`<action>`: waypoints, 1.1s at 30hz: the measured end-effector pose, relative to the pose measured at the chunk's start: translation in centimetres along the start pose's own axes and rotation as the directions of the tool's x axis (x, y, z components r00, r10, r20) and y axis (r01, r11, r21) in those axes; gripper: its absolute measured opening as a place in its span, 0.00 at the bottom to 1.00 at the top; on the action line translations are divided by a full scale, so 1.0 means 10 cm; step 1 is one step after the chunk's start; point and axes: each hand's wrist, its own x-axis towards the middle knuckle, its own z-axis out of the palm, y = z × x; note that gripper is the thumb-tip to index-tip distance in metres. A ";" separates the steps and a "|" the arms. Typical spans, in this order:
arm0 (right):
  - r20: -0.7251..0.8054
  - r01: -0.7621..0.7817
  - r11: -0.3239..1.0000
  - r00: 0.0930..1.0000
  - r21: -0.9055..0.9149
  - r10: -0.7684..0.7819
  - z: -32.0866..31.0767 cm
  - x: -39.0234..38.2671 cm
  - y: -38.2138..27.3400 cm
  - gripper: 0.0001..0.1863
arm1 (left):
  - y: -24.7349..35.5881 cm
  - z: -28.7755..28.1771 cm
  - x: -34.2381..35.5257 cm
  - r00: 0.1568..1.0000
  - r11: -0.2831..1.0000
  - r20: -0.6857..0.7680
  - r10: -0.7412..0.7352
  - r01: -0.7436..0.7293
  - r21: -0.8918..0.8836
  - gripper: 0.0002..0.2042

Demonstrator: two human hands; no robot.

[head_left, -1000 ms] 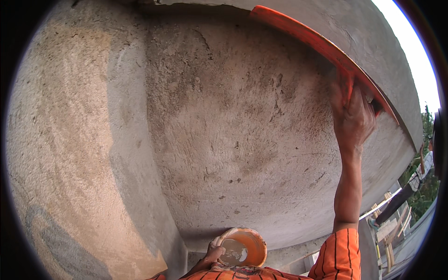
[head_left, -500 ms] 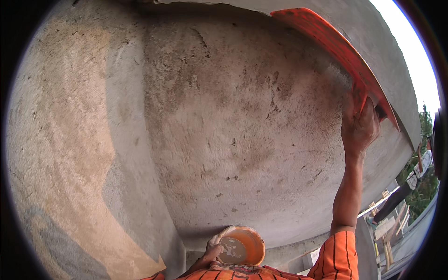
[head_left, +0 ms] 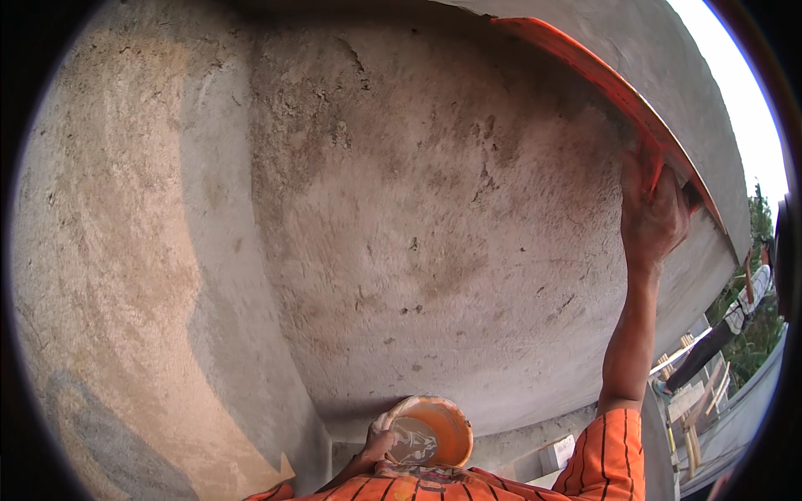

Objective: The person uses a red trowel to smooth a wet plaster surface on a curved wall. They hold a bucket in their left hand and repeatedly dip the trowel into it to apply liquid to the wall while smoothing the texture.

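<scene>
Two hands engaged | right hand (head_left: 656, 219) closed on orange float (head_left: 606, 81), set against overhead surface (head_left: 677, 71) above wall (head_left: 401, 217); left hand (head_left: 378, 440) gripping bucket (head_left: 454, 424) before wall's foot | step judged: surface being smoothed; even pressure judged to be needed next

Sunlit wall (head_left: 117, 250), mottled wall (head_left: 401, 234), trees (head_left: 758, 338), white sky (head_left: 743, 83)

We looked down on a grey concrete ledge (head_left: 514, 447) where a pale, block-like shape (head_left: 558, 453) sat, whether loose or fixed we could not tell. Farther right, we saw wooden pieces (head_left: 692, 447) scattered across a distant grey surface (head_left: 710, 438).
</scene>
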 end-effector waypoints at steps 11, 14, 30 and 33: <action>0.079 -0.055 0.998 0.995 0.009 0.054 0.01 0.06 -0.07 0.12 | -0.04 0.01 0.05 0.999 1.000 0.032 0.016 -0.016 -0.008 0.26; 0.117 -0.054 0.999 0.992 -0.003 0.054 0.04 0.08 -0.07 0.13 | -0.07 -0.01 0.04 0.999 1.000 0.035 0.019 -0.019 -0.010 0.26; 0.765 -0.189 0.952 -0.568 0.239 -0.304 -1.50 -2.01 -0.55 0.22 | -0.30 -0.06 0.08 0.997 0.999 0.061 0.047 -0.045 -0.026 0.27; 0.559 -0.170 0.927 -0.756 0.335 -0.340 -1.86 -3.32 -1.10 0.26 | -0.41 -0.08 0.11 0.997 0.997 0.061 0.056 -0.052 -0.060 0.27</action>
